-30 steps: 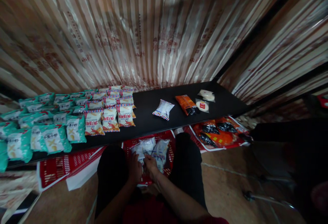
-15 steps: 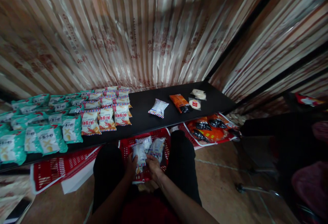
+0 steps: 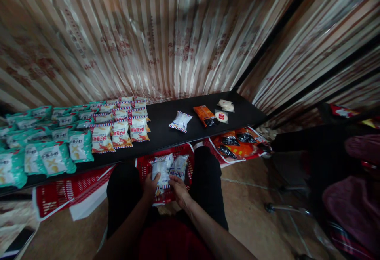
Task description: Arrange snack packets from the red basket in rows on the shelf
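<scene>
Between my knees, over a red plastic basket (image 3: pixel 142 165), a white snack bag (image 3: pixel 161 174) with a red-and-blue striped edge is gripped from both sides. My left hand (image 3: pixel 151 184) is closed on its left side, thumb on top. My right hand (image 3: pixel 178 188) pinches its lower right side. Other white snack bags (image 3: pixel 179 165) lie in the basket just beyond my fingers. One similar bag (image 3: pixel 181 121) lies alone on the black shelf (image 3: pixel 162 113) ahead.
Rows of green snack bags (image 3: pixel 56 159) and orange-white snack bags (image 3: pixel 121 133) stand on the shelf's left. An orange-black bag (image 3: pixel 205 116) and round white packets (image 3: pixel 222 116) lie to the right. Baskets (image 3: pixel 62 192) sit below. A person's dark sleeve (image 3: pixel 297 141) shows at right.
The view has shifted slightly, so the scene sits a little further left and higher. Both hands keep hold of the same snack bag, with little other movement.
</scene>
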